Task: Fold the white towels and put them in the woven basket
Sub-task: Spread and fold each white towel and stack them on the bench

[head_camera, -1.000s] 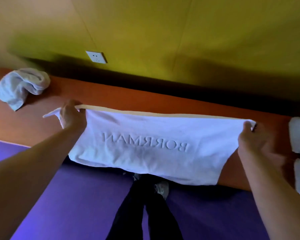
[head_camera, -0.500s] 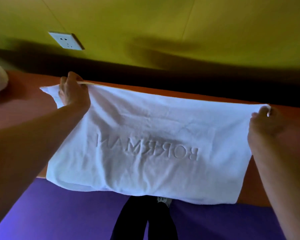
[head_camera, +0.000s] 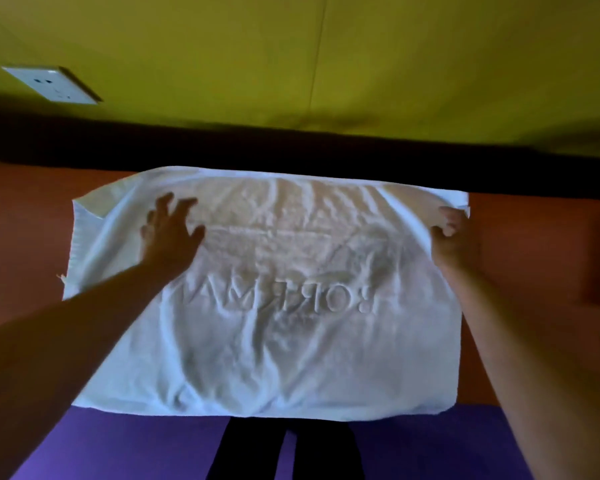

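My white towel (head_camera: pixel 291 341) spread wrinkled on the bench (head_camera: pixel 25 244), mirrored raised lettering, left hand (head_camera: pixel 168 233) open flat on it, right hand (head_camera: pixel 454 237) pinching its far corner

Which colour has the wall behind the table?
Yellow-green wall, seen in the head view.

White towel (head_camera: pixel 291 358) embossed with mirrored lettering (tone on tone), laid on an orange-brown table (head_camera: pixel 25 244); yellow-green wall (head_camera: pixel 430 64), white socket (head_camera: pixel 51 84), purple floor (head_camera: pixel 136 448).

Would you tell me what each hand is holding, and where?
The right hand pinches the white towel at its far right corner; the left hand, fingers spread, holds nothing.
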